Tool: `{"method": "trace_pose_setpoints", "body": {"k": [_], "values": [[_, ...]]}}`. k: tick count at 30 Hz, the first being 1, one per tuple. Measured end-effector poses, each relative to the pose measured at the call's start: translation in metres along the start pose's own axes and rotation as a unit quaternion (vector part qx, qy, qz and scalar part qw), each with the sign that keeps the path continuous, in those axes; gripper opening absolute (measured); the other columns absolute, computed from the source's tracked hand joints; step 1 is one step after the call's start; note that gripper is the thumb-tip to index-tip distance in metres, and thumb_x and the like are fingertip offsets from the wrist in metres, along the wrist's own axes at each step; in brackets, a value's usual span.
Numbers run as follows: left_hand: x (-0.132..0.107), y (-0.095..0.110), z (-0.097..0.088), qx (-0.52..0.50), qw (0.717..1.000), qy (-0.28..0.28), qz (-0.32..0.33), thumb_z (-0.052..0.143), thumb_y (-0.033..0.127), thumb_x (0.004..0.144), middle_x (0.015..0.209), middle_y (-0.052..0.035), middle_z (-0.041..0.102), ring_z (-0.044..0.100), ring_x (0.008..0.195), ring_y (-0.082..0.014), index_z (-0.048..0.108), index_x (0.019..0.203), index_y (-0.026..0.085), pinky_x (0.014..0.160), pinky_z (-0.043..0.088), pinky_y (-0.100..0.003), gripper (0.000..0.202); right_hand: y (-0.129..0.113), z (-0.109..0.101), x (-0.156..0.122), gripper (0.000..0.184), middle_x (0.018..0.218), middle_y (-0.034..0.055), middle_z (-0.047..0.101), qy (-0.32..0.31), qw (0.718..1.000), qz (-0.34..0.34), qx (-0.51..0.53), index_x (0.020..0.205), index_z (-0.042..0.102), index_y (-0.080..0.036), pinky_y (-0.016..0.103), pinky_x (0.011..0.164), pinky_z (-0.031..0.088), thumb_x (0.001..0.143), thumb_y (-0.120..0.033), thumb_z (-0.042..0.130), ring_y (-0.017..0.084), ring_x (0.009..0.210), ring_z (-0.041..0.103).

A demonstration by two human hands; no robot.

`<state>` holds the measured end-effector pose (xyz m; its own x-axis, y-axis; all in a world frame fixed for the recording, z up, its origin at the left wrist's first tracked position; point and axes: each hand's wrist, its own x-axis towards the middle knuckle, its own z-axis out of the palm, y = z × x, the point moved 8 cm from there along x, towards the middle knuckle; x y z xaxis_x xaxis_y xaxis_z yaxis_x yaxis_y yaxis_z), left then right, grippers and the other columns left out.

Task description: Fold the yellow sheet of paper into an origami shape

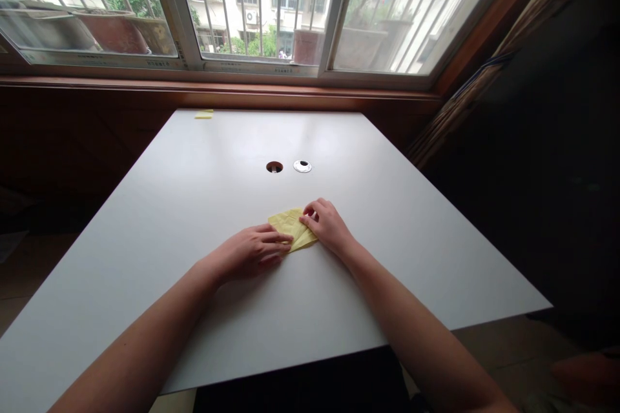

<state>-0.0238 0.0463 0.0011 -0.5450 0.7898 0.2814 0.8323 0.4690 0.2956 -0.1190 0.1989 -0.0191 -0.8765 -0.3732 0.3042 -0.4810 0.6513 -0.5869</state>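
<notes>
Pinning one folded yellow paper (290, 227) flat at mid-worktop (194, 206) with the left hand (252, 251), fingers laid out, seemingly against sliding, and nipping its right corner in the right hand's (327, 224) curled fingertips, likely to set a crease; beyond, one yellow slip (204, 114), one cable hole (274, 167), one cap (302, 166).

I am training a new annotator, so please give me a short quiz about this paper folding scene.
1. True or false: the left hand is lifted clear of the folded yellow paper.
2. Fill in: the round cap lies to the ___ of the cable hole.
3. Where does the small yellow slip lie? A) under the left hand B) at the far edge of the white table C) in the cable hole
Key: 1 false; 2 right; 3 B.
</notes>
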Motion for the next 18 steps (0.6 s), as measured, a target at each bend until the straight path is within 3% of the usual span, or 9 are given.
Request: {"method": "trace_pose_setpoints", "body": {"k": [4,8,18], "values": [[0.0,-0.003,0.006,0.036,0.999,0.008,0.014,0.05,0.023,0.096,0.129,-0.0054,0.065,0.06,0.112,-0.0217,0.058,0.131,0.023,0.105,0.046,-0.039,0.036,0.001,-0.002,0.001,0.005,0.087,0.0026,0.059,-0.012,1.0,-0.007,0.022,0.087,0.061,-0.022,0.033,0.08,0.045,0.09,-0.026,0.059,0.018,0.083,0.055],[-0.003,-0.015,0.008,0.084,0.996,0.022,-0.029,0.05,0.029,0.096,0.132,-0.0072,0.062,0.058,0.113,-0.0246,0.056,0.133,0.022,0.102,0.047,-0.041,0.038,0.003,-0.004,0.002,0.006,0.088,0.002,0.06,-0.018,0.999,-0.001,0.04,0.089,0.062,-0.021,0.032,0.078,0.045,0.09,-0.027,0.06,0.016,0.079,0.055],[-0.003,-0.016,0.006,0.13,0.989,0.002,-0.064,0.05,0.037,0.097,0.134,-0.0042,0.058,0.053,0.115,-0.0263,0.054,0.136,0.032,0.103,0.045,-0.045,0.039,-0.007,0.004,0.0,0.009,0.106,0.005,0.059,-0.052,0.996,-0.066,-0.012,0.091,0.074,-0.03,0.041,0.092,0.046,0.084,-0.034,0.072,0.023,0.098,0.052]]}}
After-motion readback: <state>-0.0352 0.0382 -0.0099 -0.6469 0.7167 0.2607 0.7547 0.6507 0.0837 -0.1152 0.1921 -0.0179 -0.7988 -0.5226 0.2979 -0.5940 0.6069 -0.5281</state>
